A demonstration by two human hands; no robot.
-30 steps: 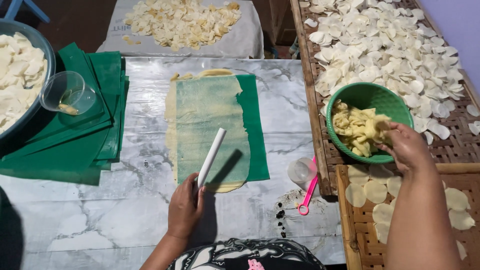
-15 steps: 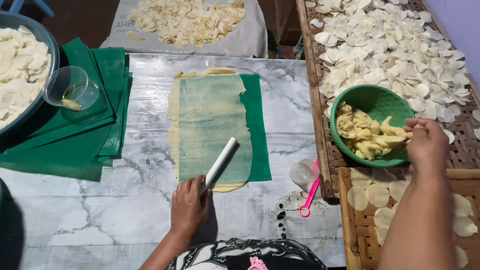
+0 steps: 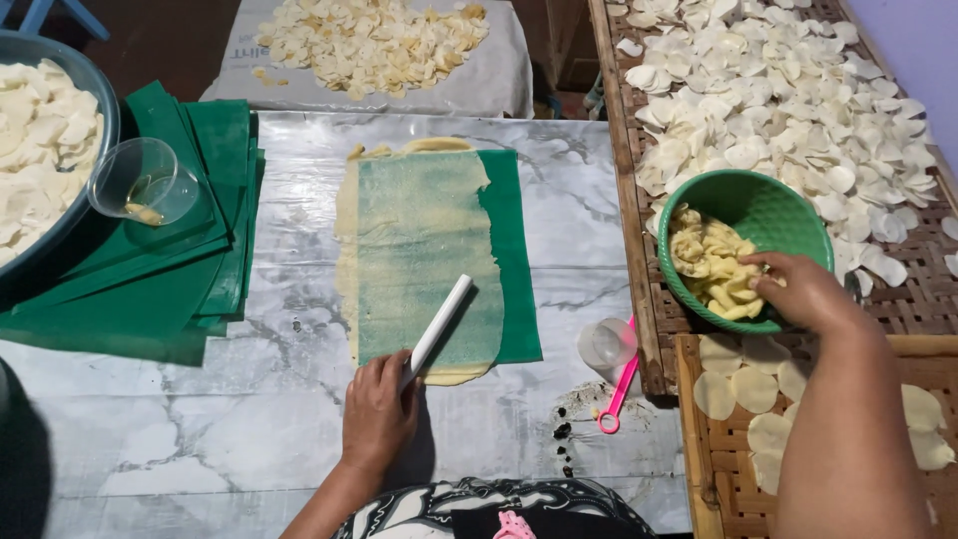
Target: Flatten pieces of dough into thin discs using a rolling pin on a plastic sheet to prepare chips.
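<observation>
your left hand (image 3: 377,414) closes its grip around a white rod (image 3: 437,329) lying on the flattened dough (image 3: 424,255) on the marble surface (image 3: 200,439); your right hand (image 3: 803,291) pinches dough pieces (image 3: 711,268) inside the green bowl (image 3: 773,205).

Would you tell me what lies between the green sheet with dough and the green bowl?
In the head view, bare marble table, then the bamboo rack's edge; a small clear cup lies lower down.
</observation>
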